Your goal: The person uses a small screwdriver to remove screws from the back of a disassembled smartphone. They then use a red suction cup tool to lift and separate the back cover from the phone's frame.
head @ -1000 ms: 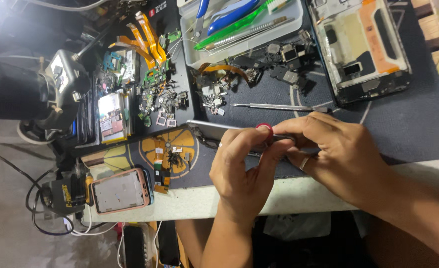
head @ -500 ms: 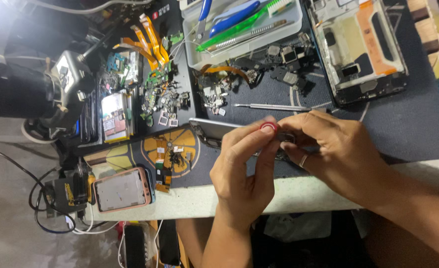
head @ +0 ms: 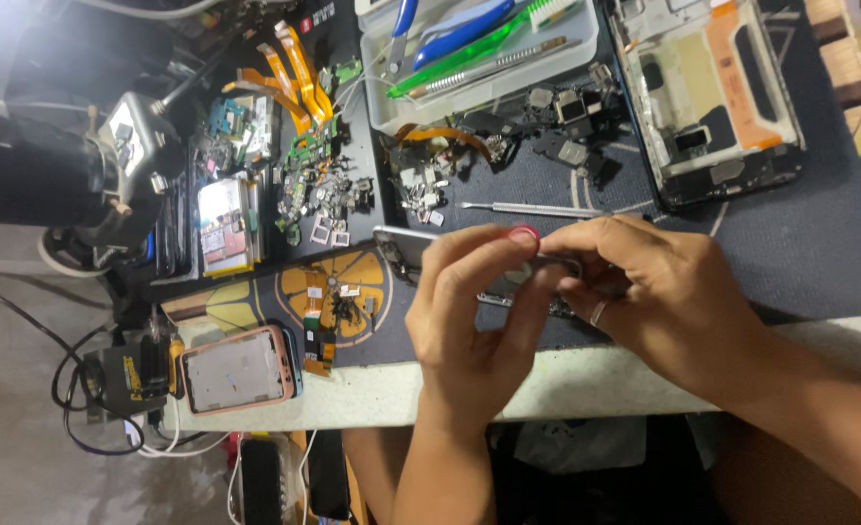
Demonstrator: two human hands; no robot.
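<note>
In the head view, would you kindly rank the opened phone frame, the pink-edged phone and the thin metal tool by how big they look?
1. Opened phone frame, largest by far.
2. Pink-edged phone, clearly smaller.
3. Thin metal tool, long yet very slim, so it covers the least area.
All lie on the bench at a similar distance, so the order seems safe.

Both hands meet over the dark mat (head: 800, 262): the left hand (head: 474, 321) pinches a small red-capped tool (head: 523, 234), the right hand (head: 664, 292) steadies a phone (head: 406, 243) (mostly hidden) beneath.

Bright, even overhead light, top-left glare, slightly soft focus.
</note>
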